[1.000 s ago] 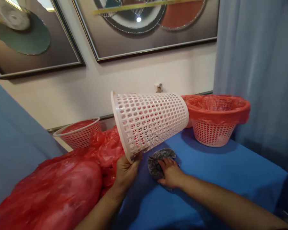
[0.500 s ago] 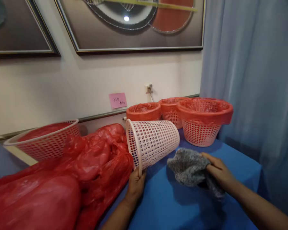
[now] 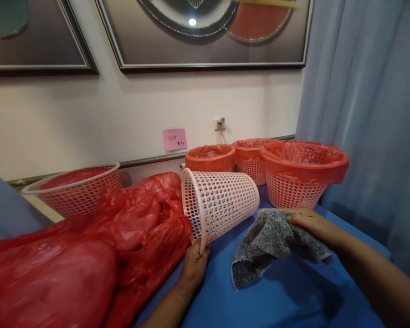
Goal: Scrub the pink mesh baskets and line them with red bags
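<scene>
My left hand (image 3: 194, 266) is closed on the rim of a pale pink perforated plastic wastebasket (image 3: 225, 202), which is tipped on its side with its mouth facing left. A grey speckled cloth (image 3: 276, 239) hangs from my right hand (image 3: 310, 223), whose fingers pinch its upper edge just right of the basket. The cloth is spread out, with its lower left corner drooping above the blue tabletop (image 3: 222, 291). Red plastic bags (image 3: 136, 228) lie heaped against the basket's mouth on the left.
Behind stand wastebaskets lined with red bags: one at the right (image 3: 300, 177), one in the middle (image 3: 254, 159) and one partly hidden (image 3: 210, 157). A wide pink basket (image 3: 78, 191) holds red plastic at the left. A pink note (image 3: 175, 139) is on the wall; a blue curtain (image 3: 362, 114) hangs right.
The bunched cloth has opened out and hangs wider as my right hand has risen slightly. My left hand still grips the basket rim. The view has shifted a little to the left.
</scene>
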{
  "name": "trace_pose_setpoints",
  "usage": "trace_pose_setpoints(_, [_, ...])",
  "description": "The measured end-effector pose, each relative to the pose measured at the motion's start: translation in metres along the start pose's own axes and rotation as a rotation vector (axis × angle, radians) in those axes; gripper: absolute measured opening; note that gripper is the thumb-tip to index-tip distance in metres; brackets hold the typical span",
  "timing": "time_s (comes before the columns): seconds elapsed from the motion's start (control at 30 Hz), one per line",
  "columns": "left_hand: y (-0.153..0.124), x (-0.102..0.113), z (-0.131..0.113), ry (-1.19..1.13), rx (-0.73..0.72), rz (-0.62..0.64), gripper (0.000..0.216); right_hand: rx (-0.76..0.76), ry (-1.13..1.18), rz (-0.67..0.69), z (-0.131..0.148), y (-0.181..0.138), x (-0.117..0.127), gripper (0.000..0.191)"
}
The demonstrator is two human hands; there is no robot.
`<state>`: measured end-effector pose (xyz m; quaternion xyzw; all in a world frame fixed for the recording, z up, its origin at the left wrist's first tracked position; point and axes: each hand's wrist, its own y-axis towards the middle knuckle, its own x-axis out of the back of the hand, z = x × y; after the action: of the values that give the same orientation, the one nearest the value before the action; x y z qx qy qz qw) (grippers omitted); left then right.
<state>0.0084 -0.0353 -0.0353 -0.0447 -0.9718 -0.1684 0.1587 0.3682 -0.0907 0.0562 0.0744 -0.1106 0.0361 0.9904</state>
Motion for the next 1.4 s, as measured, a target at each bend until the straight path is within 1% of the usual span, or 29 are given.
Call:
trace_pose_setpoints(0.07, [0.001,0.001,0.003,-0.019,0.012,-0.004,0.034,-0.066,0.091,0.045,0.016,-0.006,0.009,0.027])
trace_pose_setpoints(0.13, [0.003,0.001,0.007,-0.038,0.024,-0.011,0.034,-0.127,0.223,0.079,0.027,-0.007,0.001,0.032])
trace_pose_setpoints(0.2, [0.003,0.002,0.009,-0.056,0.035,-0.017,0.035,-0.160,0.316,0.136,0.027,-0.001,-0.024,0.039])
trace_pose_setpoints(0.27, [0.003,0.003,0.010,-0.075,0.039,-0.015,0.038,-0.166,0.317,0.236,0.011,0.008,-0.062,0.042])
trace_pose_setpoints(0.3, [0.002,0.003,0.009,-0.084,0.038,-0.012,0.040,-0.163,0.256,0.273,-0.001,0.011,-0.082,0.043])
trace_pose_setpoints(0.33, [0.001,0.003,0.008,-0.090,0.037,-0.008,0.042,-0.152,0.125,0.269,-0.015,0.013,-0.102,0.040])
trace_pose_setpoints(0.37, [0.000,0.003,0.007,-0.095,0.037,-0.005,0.043,-0.110,-0.053,0.211,-0.029,0.012,-0.121,0.035])
trace_pose_setpoints(0.4, [-0.001,0.003,0.005,-0.096,0.037,-0.003,0.044,-0.033,-0.221,0.087,-0.043,0.010,-0.136,0.032])
trace_pose_setpoints(0.47, [-0.003,0.003,0.002,-0.093,0.040,0.003,0.043,0.128,-0.430,-0.110,-0.065,-0.001,-0.157,0.033])
trace_pose_setpoints(0.5, [-0.004,0.003,0.001,-0.092,0.039,0.007,0.042,0.188,-0.495,-0.140,-0.072,-0.008,-0.162,0.036])
trace_pose_setpoints(0.53, [-0.004,0.003,0.001,-0.090,0.038,0.013,0.041,0.225,-0.539,-0.127,-0.076,-0.016,-0.165,0.041])
trace_pose_setpoints(0.57, [-0.004,0.004,0.000,-0.087,0.036,0.019,0.040,0.235,-0.569,-0.072,-0.077,-0.022,-0.167,0.049])
trace_pose_setpoints(0.6, [-0.004,0.004,-0.001,-0.084,0.033,0.026,0.040,0.220,-0.593,0.011,-0.076,-0.027,-0.168,0.061])
trace_pose_setpoints(0.67, [-0.005,0.004,-0.003,-0.071,0.029,0.035,0.038,0.146,-0.637,0.161,-0.069,-0.031,-0.171,0.086])
trace_pose_setpoints(0.7, [-0.005,0.005,-0.005,-0.061,0.027,0.041,0.037,0.100,-0.663,0.199,-0.065,-0.031,-0.173,0.094])
trace_pose_setpoints(0.73, [-0.006,0.005,-0.008,-0.050,0.025,0.047,0.035,0.061,-0.689,0.211,-0.062,-0.029,-0.177,0.098])
trace_pose_setpoints(0.77, [-0.007,0.006,-0.011,-0.037,0.021,0.054,0.033,0.036,-0.713,0.206,-0.059,-0.027,-0.181,0.098])
trace_pose_setpoints(0.83, [-0.009,0.007,-0.022,-0.009,0.007,0.064,0.032,0.029,-0.743,0.179,-0.057,-0.022,-0.189,0.091])
trace_pose_setpoints(0.9, [-0.009,0.007,-0.037,0.029,-0.023,0.052,0.046,0.070,-0.744,0.157,-0.060,-0.020,-0.193,0.085])
trace_pose_setpoints(0.97, [-0.006,0.006,-0.057,0.066,-0.062,0.023,0.061,0.127,-0.715,0.140,-0.066,-0.023,-0.193,0.086])
trace_pose_setpoints(1.07, [0.008,0.004,-0.089,0.034,-0.073,-0.002,0.068,0.184,-0.606,0.124,-0.075,-0.033,-0.181,0.092])
trace_pose_setpoints(1.13, [0.021,0.002,-0.104,-0.063,-0.017,0.014,0.065,0.212,-0.518,0.053,-0.076,-0.039,-0.167,0.092])
trace_pose_setpoints(1.17, [0.027,0.001,-0.109,-0.107,0.018,0.027,0.061,0.241,-0.477,-0.015,-0.072,-0.040,-0.160,0.091])
trace_pose_setpoints(1.23, [0.035,-0.001,-0.112,-0.157,0.071,0.048,0.053,0.336,-0.418,-0.205,-0.059,-0.035,-0.144,0.085])
trace_pose_setpoints(1.3, [0.035,-0.005,-0.109,-0.158,0.065,0.026,0.050,0.449,-0.402,-0.391,-0.038,-0.022,-0.132,0.080])
trace_pose_setpoints(1.33, [0.031,-0.007,-0.104,-0.153,0.042,-0.003,0.049,0.502,-0.411,-0.454,-0.027,-0.014,-0.129,0.079])
trace_pose_setpoints(1.37, [0.026,-0.010,-0.099,-0.152,0.013,-0.033,0.049,0.554,-0.434,-0.486,-0.016,-0.005,-0.129,0.079])
trace_pose_setpoints(1.4, [0.020,-0.013,-0.092,-0.151,-0.020,-0.063,0.049,0.609,-0.469,-0.488,-0.007,0.004,-0.131,0.079])
